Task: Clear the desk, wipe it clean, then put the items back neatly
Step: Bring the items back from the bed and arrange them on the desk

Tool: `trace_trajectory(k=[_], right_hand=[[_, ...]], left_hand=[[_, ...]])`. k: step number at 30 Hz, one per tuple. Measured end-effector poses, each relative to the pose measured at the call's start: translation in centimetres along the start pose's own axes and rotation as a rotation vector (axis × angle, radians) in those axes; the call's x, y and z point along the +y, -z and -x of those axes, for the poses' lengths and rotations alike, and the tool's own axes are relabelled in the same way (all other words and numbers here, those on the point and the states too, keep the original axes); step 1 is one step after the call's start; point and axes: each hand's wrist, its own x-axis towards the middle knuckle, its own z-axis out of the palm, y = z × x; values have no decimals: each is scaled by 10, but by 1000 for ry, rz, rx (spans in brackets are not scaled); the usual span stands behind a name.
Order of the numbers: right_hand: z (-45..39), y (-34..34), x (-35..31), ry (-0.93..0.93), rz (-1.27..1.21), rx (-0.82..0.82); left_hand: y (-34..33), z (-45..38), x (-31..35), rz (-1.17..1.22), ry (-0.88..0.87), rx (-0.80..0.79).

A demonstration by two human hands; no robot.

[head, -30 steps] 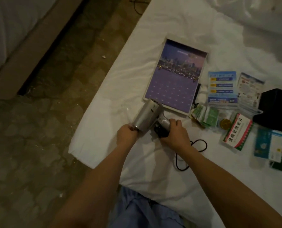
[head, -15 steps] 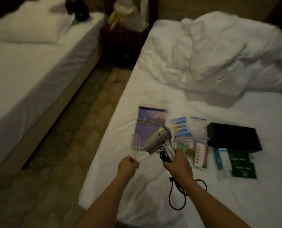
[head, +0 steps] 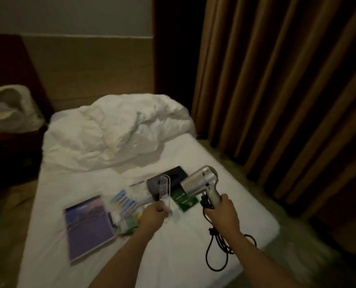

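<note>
My right hand grips the handle of a silver hair dryer, held up above the bed with its nozzle pointing left. Its black cord hangs down in loops beside my forearm. My left hand holds a clear plastic comb upright by its lower end. Beneath my hands, on the white sheet, lie a purple calendar, blue and white leaflets, small green packets, a green box and a black pouch.
A crumpled white duvet fills the head of the bed. Brown curtains hang along the right side, close to the mattress edge. A dark bedside stand with white bags sits at the left. Floor shows at both sides.
The view has swung up and to the right. My right hand lifted the dryer off the sheet and carried it right; my left hand now holds the comb upright.
</note>
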Motion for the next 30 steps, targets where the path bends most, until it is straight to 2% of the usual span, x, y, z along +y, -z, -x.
trace_trajectory(k=[5, 13, 22, 30], right_hand=[[41, 135, 86, -124, -66, 247], [160, 323, 242, -358, -196, 616], [270, 430, 365, -615, -352, 1007], [280, 517, 472, -814, -398, 1229]], left_hand=[[-123, 47, 86, -178, -191, -164], [-340, 189, 177, -152, -407, -555], [-541, 325, 227, -319, -606, -970], [-712, 400, 267, -384, -688, -1291]])
